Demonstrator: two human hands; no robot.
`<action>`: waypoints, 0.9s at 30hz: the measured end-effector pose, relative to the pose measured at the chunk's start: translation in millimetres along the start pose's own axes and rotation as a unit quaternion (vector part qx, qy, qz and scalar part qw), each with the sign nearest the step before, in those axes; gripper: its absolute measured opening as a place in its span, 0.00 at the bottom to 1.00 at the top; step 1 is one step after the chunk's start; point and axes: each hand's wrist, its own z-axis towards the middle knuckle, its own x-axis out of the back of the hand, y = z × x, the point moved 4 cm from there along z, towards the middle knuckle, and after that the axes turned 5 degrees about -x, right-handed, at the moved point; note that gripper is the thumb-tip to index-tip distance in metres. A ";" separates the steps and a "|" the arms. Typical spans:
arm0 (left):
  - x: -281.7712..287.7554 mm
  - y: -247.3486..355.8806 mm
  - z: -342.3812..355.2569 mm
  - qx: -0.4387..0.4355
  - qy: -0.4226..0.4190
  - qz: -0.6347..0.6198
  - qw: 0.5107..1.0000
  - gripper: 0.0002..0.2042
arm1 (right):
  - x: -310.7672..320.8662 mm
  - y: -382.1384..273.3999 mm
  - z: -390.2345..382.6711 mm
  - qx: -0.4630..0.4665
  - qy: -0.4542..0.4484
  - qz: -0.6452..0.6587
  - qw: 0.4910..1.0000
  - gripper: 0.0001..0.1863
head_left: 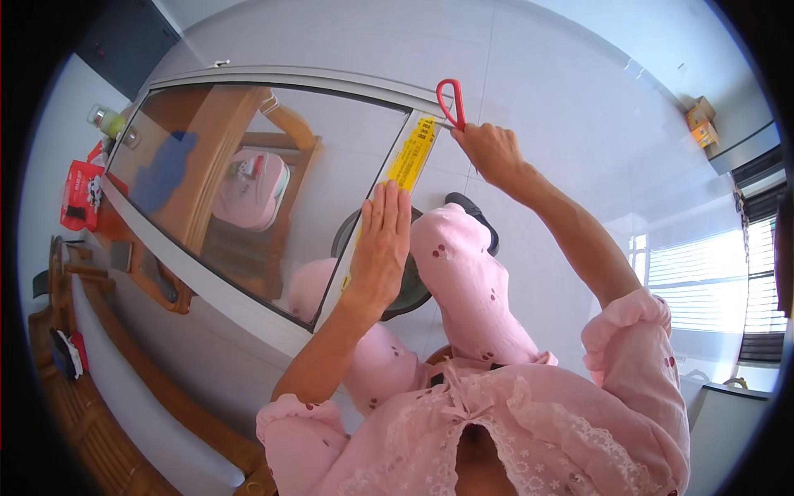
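A pair of scissors with red handles (449,101) is in my right hand (490,154), gripped near the blades with the handle loops sticking up. Its metal blade touches or nearly touches the upper end of a yellow printed strip (410,155). That strip lies along the pale frame (400,142) of a large glass panel (318,178). Flat on the same frame, just below the exposed strip, rests my left hand (383,236), fingers straight and side by side. It covers part of the strip, and more yellow shows beneath it.
Through the glass appear wooden furniture (308,178), a pink box (252,188) and a blue cloth (167,169). A dark round tub (409,291) sits below my left hand. A red bag (80,194) and a wooden bench (107,331) are at left.
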 end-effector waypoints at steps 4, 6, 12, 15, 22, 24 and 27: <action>0.3 -1.6 -2.0 0.003 0.000 -0.001 1.000 0.28 | -7.2 -8.1 -5.7 0.045 0.043 0.001 0.998 0.17; 0.3 -2.0 -1.0 0.002 0.005 -0.003 1.000 0.28 | -11.5 -5.6 -10.7 0.027 0.027 0.012 0.999 0.15; 1.2 -1.3 -2.6 0.020 0.019 -0.091 0.995 0.29 | -6.2 -6.5 0.4 0.031 0.013 -0.006 0.999 0.10; 2.8 -2.0 -0.9 0.020 0.012 -0.082 0.996 0.29 | -21.1 -19.2 -10.3 0.099 0.016 -0.038 0.994 0.08; -0.5 -0.9 -3.7 0.001 -0.009 0.006 1.000 0.28 | -19.3 -27.3 -6.2 0.125 0.044 -0.025 0.991 0.10; 2.6 0.4 -0.3 0.000 -0.007 0.005 1.000 0.29 | -18.9 -18.1 -2.4 0.076 -0.021 -0.024 0.997 0.11; 5.1 2.2 -1.2 -0.005 -0.009 0.018 1.000 0.29 | -1.7 -2.3 22.5 -0.008 -0.053 -0.009 0.999 0.10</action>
